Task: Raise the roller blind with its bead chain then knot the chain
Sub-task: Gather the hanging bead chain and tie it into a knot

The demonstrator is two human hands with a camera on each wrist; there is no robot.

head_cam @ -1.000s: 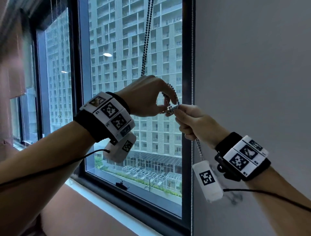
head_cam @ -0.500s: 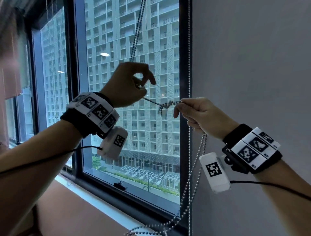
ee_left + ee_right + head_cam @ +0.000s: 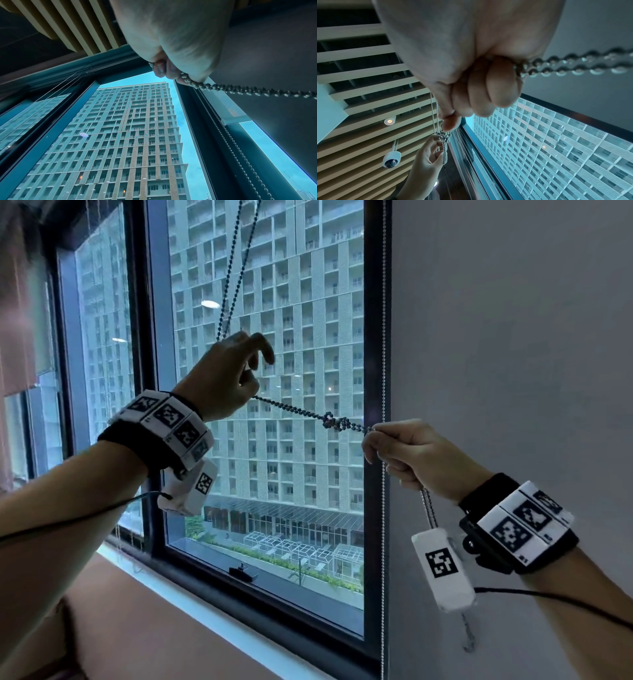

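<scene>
Stretching between two hands before the window (image 3: 267, 440), the doubled bead chain (image 3: 291, 406) carries one knot (image 3: 331, 420). Left hand (image 3: 222, 378) fingers and right hand (image 3: 414, 453) fingers both clamp it. One ceiling camera (image 3: 391, 159) hangs behind.

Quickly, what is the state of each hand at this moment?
Left hand: closed, gripping the metal bead chain.
Right hand: closed, pinching the same chain beside its knot.

Head view faces window (image 3: 267, 440) from behind arms; wrist views look upward, close; all share chain (image 3: 291, 407).
</scene>
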